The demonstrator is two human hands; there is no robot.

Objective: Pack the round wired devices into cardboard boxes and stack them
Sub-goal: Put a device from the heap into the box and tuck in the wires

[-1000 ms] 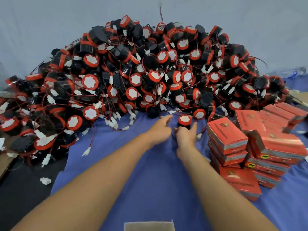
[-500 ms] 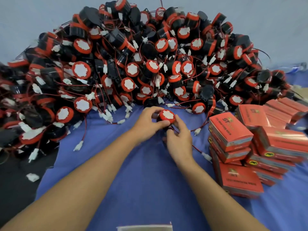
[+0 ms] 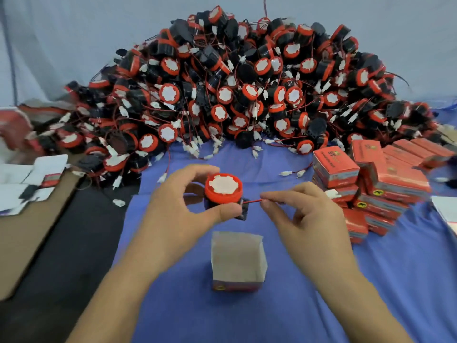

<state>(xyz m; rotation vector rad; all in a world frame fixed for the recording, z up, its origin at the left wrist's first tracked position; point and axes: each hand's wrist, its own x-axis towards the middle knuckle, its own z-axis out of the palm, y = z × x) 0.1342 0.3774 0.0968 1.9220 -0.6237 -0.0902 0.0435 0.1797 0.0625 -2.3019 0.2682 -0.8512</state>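
Note:
My left hand point(image 3: 181, 209) grips a round device point(image 3: 223, 191) with a red rim, white top and black body, held above the blue cloth. My right hand point(image 3: 300, 214) pinches that device's red wire point(image 3: 252, 201), stretched sideways between the two hands. An open cardboard box point(image 3: 238, 262) stands upright on the cloth just below the device, its top flaps up. Behind lies a big heap of the same wired devices point(image 3: 235, 95). Closed red boxes point(image 3: 376, 184) are stacked at the right.
The blue cloth point(image 3: 247, 318) covers the work surface. Flat unfolded box blanks point(image 3: 27, 179) lie on brown cardboard point(image 3: 22, 233) at the left. Loose white connectors point(image 3: 193, 147) trail from the heap onto the cloth. A white sheet point(image 3: 447, 209) shows at the right edge.
My hands pulled one device out of the heap's edge toward me and lifted it. My right hand moved off to pinch its wire. The open box has come into full view.

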